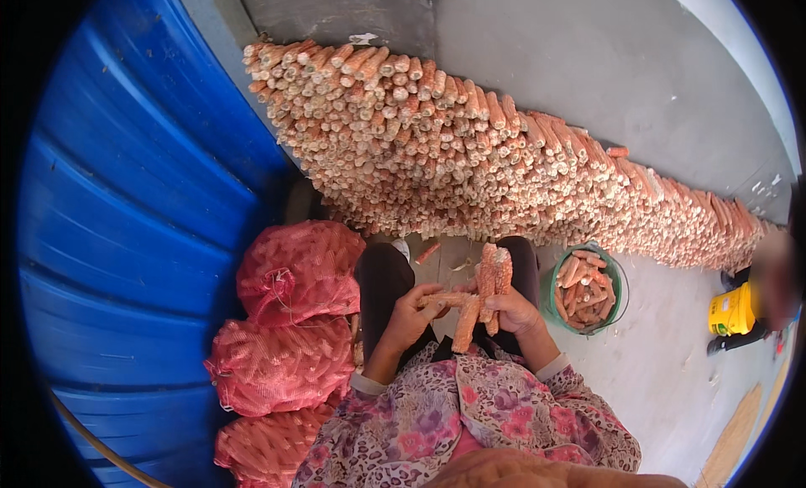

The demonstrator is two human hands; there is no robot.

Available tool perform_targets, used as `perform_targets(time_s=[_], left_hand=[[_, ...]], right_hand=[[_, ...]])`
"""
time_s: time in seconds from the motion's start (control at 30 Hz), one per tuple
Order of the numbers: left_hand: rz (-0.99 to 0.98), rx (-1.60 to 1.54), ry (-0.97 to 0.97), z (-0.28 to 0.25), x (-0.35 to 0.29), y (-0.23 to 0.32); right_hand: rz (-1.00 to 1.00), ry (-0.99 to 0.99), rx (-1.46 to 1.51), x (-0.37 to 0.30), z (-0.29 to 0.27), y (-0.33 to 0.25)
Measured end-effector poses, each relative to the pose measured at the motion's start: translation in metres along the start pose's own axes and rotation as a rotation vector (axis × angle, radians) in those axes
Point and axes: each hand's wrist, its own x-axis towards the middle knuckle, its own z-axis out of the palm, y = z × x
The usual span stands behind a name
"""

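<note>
Stripped reddish corncobs are in both my hands, above my lap. My left hand point(411, 322) is closed on one end of a single corncob point(451, 299), which lies level and points right. Bunched upright in my right hand point(514, 312) are several corncobs point(502, 270), its fingers wrapped round them from the right. One of the bunch point(466, 324) leans down toward my jacket. The tip of the left corncob touches or overlaps the bunch; I cannot tell which. Both hands partly hide the cobs they grip.
A tall stack of corncobs point(437, 161) lines the grey wall ahead. On my left, red mesh sacks point(281, 366) full of cobs stand beside blue metal sheeting point(126, 236). A green bucket point(550, 302) of cobs is by my right knee. Another person sits far right near a yellow bucket point(729, 310).
</note>
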Motion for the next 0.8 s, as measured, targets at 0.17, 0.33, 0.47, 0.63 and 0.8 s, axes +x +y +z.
perform_targets(time_s=[0.17,0.33,0.47,0.63,0.8], left_hand=[[0.057,-0.213,0.189,-0.014,-0.017,0.002],[0.156,-0.447,-0.020,-0.042,-0.032,0.008],[0.086,-1.059,-0.236,-0.028,-0.043,0.005],[-0.143,-1.261,-0.251,0.012,-0.054,-0.018],[-0.119,-1.211,-0.210,0.020,-0.065,-0.034]], right_hand=[[-0.050,-0.013,-0.029,-0.009,0.008,0.000],[-0.213,0.101,0.050,-0.024,0.002,-0.005],[-0.322,0.190,-0.001,-0.034,0.021,-0.010],[-0.509,0.327,-0.201,-0.046,0.048,0.004],[-0.615,0.417,-0.513,-0.066,0.088,0.016]])
